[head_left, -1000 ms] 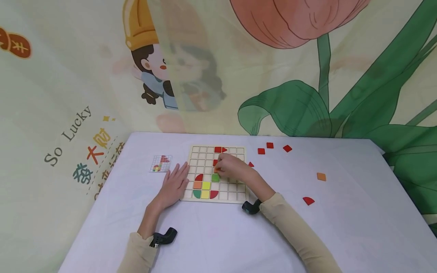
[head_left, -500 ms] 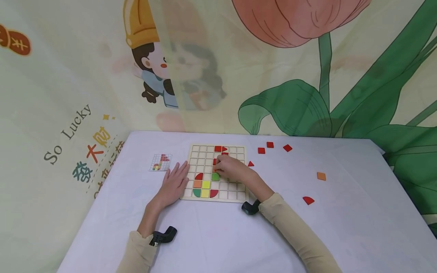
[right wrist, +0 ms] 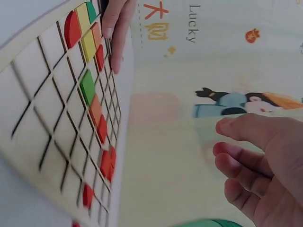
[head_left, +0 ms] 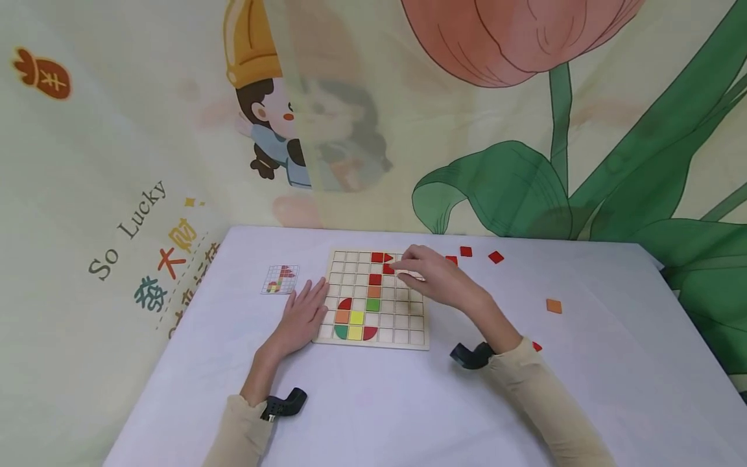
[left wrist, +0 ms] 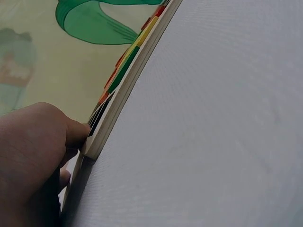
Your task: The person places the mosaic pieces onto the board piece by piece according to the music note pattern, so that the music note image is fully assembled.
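A wooden grid board [head_left: 403,336] lies on the table with coloured tiles in its cells. In one column a red square [head_left: 375,279], an orange square [head_left: 374,292] and a green square [head_left: 373,305] line up. Near the lower left sit yellow squares [head_left: 356,318] among red, orange and green pieces. My left hand [head_left: 300,322] rests along the board's left edge, fingers straight; its thumb touches the edge in the left wrist view. Above the board's upper right hovers my right hand [head_left: 438,277], fingers loosely bent, nothing between them in the right wrist view.
A small pattern card [head_left: 280,279] lies left of the board. Loose red squares [head_left: 466,251] are at the back right. Further right lie an orange tile [head_left: 554,306] and a red piece [head_left: 537,347] partly covered by the right sleeve. A printed cloth hangs behind.
My right hand has let go of the orange square, which now lies in its cell, and has lifted away up and to the right. The left hand stays at the board's edge.
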{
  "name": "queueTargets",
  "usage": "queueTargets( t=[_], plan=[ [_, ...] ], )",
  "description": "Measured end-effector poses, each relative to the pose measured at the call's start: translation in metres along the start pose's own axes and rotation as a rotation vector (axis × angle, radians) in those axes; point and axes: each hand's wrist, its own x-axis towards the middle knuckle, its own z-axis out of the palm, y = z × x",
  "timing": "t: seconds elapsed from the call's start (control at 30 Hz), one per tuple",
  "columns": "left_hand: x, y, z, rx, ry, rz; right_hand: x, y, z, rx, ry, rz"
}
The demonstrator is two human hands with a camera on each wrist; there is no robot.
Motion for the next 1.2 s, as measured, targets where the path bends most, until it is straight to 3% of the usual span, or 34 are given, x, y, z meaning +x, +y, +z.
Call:
queueTargets(
  t=[0.2,0.43,0.73,1.2],
  plan=[
    [-0.001,0.001,0.0,0.005,-0.009,-0.007,-0.059,0.023,-0.025,-0.082,0.105,0.045],
    [-0.004,0.0,-0.005,-0.006,-0.003,-0.018,-0.105,0.056,-0.034,-0.104,0.155,0.203],
    [-0.005,0.002,-0.005,-0.01,-0.001,0.0,-0.128,0.084,-0.059,-0.075,0.2,0.344],
    [-0.003,0.002,-0.002,-0.004,-0.006,0.003,-0.154,0.117,-0.078,-0.059,0.117,0.566]
  ],
)
